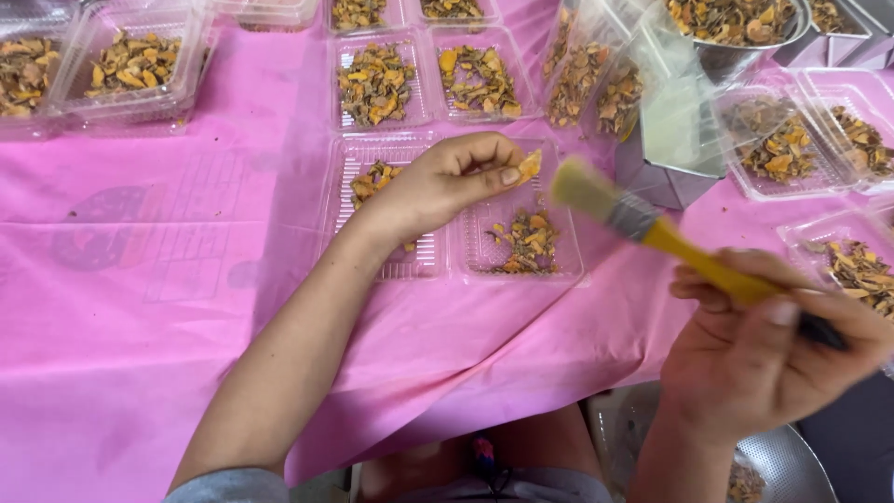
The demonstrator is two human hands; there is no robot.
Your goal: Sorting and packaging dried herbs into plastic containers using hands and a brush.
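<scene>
I have one view only, from the camera on the person's head. It looks steeply down and forward over their lap onto the pink plastic-covered table (140, 307), from close range: both forearms fill the lower frame, and rows of clear plastic trays (382, 88) run out past the top edge.

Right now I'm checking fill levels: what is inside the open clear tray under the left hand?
The clear tray holds dried orange-brown pieces in its right half. The left hand and forearm cover much of the left half.
</scene>
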